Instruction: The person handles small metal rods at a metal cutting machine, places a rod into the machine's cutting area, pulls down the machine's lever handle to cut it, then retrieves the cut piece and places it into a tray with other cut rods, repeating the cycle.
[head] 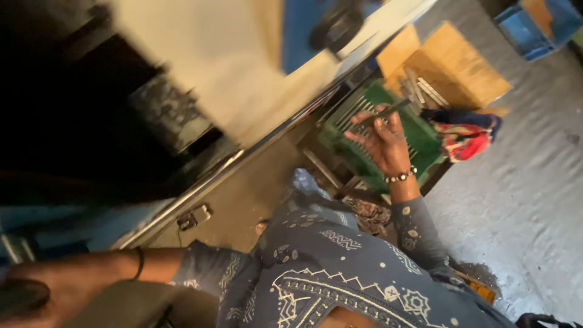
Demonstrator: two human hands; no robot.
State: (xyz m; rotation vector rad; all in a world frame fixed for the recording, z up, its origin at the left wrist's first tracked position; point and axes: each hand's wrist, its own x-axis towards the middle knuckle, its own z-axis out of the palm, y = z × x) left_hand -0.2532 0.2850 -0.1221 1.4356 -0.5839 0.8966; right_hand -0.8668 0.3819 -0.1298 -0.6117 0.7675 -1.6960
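While right hand [384,143] grips metal rod [384,113], green crate [425,136] (slatted) sits beneath.

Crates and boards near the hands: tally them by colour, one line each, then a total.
Green crate, under the right hand, which holds a dark metal strip: 1
Blue crate, top right on the floor: 1
Orange-brown wooden boards behind the green crate: 2, as far as the blur lets me tell
Total: 4
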